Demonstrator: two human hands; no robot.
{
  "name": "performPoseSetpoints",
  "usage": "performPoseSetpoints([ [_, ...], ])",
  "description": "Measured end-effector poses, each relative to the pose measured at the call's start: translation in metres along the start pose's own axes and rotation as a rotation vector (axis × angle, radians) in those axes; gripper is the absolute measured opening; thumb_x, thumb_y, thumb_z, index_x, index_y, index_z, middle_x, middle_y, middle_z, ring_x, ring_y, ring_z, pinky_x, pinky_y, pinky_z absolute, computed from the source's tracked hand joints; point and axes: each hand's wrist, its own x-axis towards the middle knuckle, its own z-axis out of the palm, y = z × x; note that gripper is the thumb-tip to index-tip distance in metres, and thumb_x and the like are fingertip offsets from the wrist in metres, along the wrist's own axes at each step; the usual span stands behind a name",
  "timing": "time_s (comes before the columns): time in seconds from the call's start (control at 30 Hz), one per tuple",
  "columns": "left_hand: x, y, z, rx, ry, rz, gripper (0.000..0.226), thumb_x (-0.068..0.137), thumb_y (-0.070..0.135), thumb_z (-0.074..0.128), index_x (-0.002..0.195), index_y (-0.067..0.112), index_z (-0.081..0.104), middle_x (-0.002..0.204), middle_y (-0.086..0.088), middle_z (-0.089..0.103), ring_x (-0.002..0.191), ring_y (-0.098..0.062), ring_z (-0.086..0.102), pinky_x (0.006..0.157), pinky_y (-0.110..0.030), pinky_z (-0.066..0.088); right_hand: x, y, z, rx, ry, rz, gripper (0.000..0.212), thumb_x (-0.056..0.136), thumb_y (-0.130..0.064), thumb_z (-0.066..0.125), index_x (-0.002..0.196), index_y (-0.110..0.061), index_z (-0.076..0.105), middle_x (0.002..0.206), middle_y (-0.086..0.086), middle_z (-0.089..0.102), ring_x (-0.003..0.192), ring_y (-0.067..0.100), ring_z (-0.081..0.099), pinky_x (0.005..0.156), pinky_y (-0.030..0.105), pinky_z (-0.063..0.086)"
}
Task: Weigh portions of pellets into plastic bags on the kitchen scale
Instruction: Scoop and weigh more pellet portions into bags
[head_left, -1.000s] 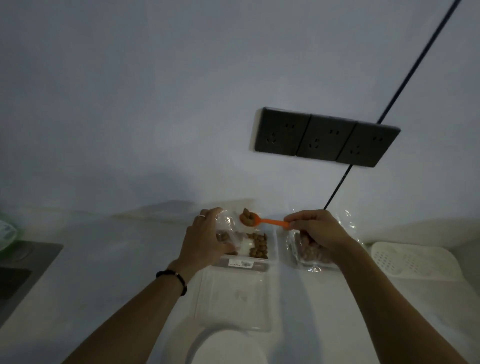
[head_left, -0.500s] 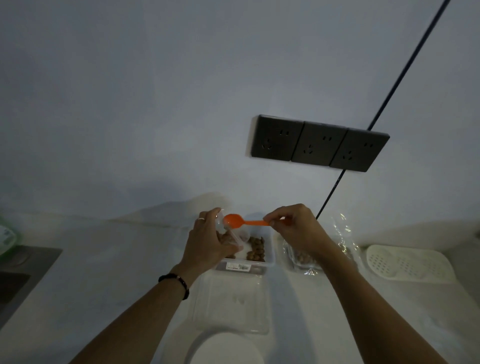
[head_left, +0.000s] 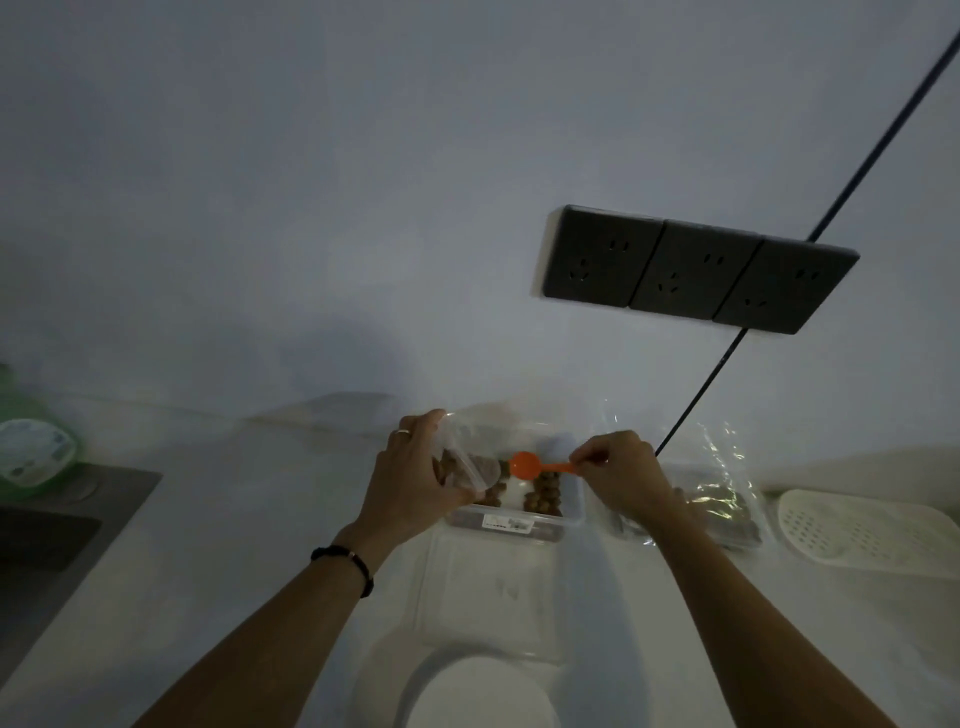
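A smooth pale countertop (head_left: 218, 545) runs under a matt grey-white wall carrying a row of three dark square plastic sockets (head_left: 696, 270). A flat clear plastic lid (head_left: 493, 592) lies near of centre, with a round white disc (head_left: 478, 696) at the near edge. Far of the lid stands a clear rectangular plastic tub (head_left: 519, 519) holding lumpy brown pellets (head_left: 543, 493). A perforated cream tray (head_left: 862, 535) lies right. The left hand (head_left: 410, 488) grips a crinkled clear plastic bag (head_left: 467, 462), part-filled with pellets, over the tub's left side. The right hand (head_left: 623, 478) pinches the handle of a small orange plastic spoon (head_left: 530, 464), its bowl beside the bag's mouth.
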Motion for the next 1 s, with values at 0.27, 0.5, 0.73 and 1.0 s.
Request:
performPoseSetpoints([
  [0.27, -0.007, -0.034, -0.007, -0.003, -0.017, -0.085, 0.09, 0.058, 0.038, 0.087, 0.133, 0.028, 0.04, 0.114, 0.009, 0.038, 0.103, -0.014, 0.051, 0.086, -0.035, 0.05, 0.013, 0.004, 0.046, -0.1, -0.149, -0.004, 0.025, 0.085, -0.004, 0.059, 0.092, -0.02, 0.077, 0.092, -0.002, 0.073, 0.075, 0.013, 0.063, 0.067, 0.018, 0.047],
  [0.5, -0.008, -0.038, -0.006, -0.019, -0.042, -0.1, 0.088, 0.059, 0.039, 0.086, 0.133, 0.031, 0.039, 0.119, 0.006, 0.042, 0.115, -0.014, 0.048, 0.092, -0.04, 0.047, 0.016, -0.005, 0.043, 0.192, -0.41, 0.136, 0.019, 0.079, 0.006, 0.064, 0.082, -0.008, 0.076, 0.06, 0.001, 0.063, 0.046, 0.005, 0.05, 0.044, 0.014, 0.039],
  [0.73, -0.006, -0.032, -0.005, 0.014, -0.02, -0.059, 0.086, 0.06, 0.037, 0.086, 0.132, 0.028, 0.04, 0.116, 0.005, 0.043, 0.104, -0.016, 0.053, 0.088, -0.039, 0.049, 0.007, 0.002, 0.036, 0.497, -0.351, 0.307, 0.018, 0.079, 0.014, 0.059, 0.079, 0.002, 0.073, 0.064, 0.019, 0.059, 0.038, 0.013, 0.036, 0.035, 0.019, 0.024],
  [1.0, -0.001, -0.022, 0.002, 0.0, -0.027, -0.012, 0.086, 0.061, 0.042, 0.086, 0.132, 0.031, 0.039, 0.119, 0.006, 0.043, 0.113, -0.012, 0.049, 0.087, -0.032, 0.049, -0.002, 0.013, 0.016, 0.638, -0.176, 0.344, 0.02, 0.082, 0.014, 0.055, 0.083, 0.003, 0.072, 0.068, 0.019, 0.067, 0.037, 0.013, 0.032, 0.035, 0.015, 0.022],
])
